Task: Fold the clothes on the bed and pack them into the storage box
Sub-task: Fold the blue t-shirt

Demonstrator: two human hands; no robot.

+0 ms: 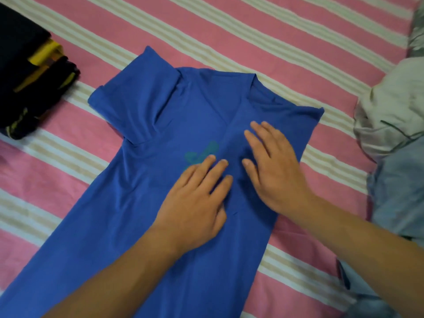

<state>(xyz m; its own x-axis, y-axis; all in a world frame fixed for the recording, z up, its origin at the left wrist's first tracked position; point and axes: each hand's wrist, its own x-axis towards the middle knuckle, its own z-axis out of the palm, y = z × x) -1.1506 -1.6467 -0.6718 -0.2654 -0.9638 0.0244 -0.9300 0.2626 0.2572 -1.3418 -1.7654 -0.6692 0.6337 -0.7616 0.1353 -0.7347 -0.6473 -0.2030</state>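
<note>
Both hands — left hand, right hand — flat on blue shirt; collar pts away, long axis near–far.

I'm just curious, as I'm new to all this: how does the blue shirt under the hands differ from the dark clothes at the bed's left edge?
The blue shirt lies spread flat, only partly folded, while the black and yellow clothes sit folded in a stack. Both hands, left hand and right hand, press on the blue shirt; nothing touches the black and yellow clothes. Both rest on the striped sheet.
</note>
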